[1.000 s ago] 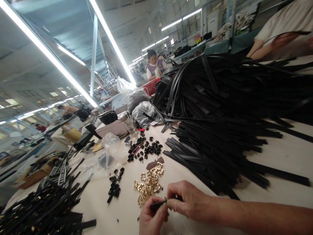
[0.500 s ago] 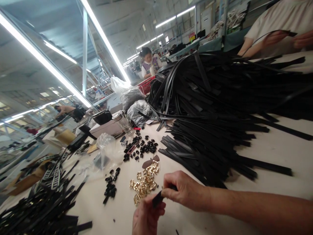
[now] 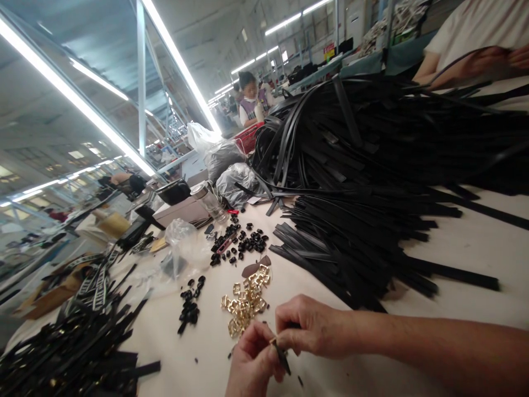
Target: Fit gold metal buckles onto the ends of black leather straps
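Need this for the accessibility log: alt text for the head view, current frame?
Two bare hands, left hand and right hand, pinch a short black strap piece over a pale table. Beside them lie gold buckles and small black loops; a big heap of black straps fills the right side.

Two hands point(image 3: 289, 347), one glass jar point(image 3: 209, 201).

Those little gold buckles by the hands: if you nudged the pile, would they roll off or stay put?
The gold buckles look flat and rectangular, so they would probably slide and scatter, not roll. They look like shiny metal, so likely stiff, smooth and a bit slippery. Lying loosely heaped, they would probably spread across the table.
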The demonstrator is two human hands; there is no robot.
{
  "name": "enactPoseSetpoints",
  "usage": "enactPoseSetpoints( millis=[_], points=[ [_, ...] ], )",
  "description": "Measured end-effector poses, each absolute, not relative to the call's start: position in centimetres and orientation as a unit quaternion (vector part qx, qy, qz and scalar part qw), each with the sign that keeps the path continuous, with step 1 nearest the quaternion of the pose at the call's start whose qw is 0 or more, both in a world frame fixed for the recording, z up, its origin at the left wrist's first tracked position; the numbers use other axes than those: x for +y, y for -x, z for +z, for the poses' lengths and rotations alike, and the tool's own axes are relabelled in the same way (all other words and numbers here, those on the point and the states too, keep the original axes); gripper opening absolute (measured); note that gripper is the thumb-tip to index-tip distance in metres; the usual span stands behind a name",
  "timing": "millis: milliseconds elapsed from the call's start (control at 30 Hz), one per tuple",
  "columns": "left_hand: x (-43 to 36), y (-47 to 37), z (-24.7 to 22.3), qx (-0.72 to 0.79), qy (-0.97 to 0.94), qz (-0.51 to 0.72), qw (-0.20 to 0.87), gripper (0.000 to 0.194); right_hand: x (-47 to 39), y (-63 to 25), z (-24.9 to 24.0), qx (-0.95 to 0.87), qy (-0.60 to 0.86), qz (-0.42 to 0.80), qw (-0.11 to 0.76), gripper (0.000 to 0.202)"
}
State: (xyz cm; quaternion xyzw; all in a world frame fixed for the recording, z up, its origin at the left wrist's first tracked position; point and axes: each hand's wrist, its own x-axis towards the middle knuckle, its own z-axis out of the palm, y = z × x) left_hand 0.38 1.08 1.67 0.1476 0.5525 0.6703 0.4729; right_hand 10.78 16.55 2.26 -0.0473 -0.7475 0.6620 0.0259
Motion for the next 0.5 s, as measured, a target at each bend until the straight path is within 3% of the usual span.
enactPoseSetpoints(
  millis=[100, 167, 267, 500],
  points=[
    [1.1, -0.5, 2.0, 0.552, -0.126, 0.671, 0.478, 0.046, 16.8, -10.7, 2.6, -0.715, 0.030, 0.698, -0.015, 0.017],
    [1.2, -0.5, 2.2, 0.560, -0.103, 0.671, 0.475, 0.046, 17.0, -10.8, 2.9, -0.710, 0.029, 0.703, 0.003, 0.021],
    [1.3, -0.4, 2.3, 0.580, -0.097, 0.663, 0.464, 0.043, 17.2, -10.9, 3.1, -0.751, 0.036, 0.654, 0.083, 0.021],
    [1.1, -0.1, 1.1, 0.639, -0.152, 0.613, 0.439, 0.042, 17.4, -10.8, 2.5, -0.880, -0.029, 0.368, 0.300, 0.017]
  ],
)
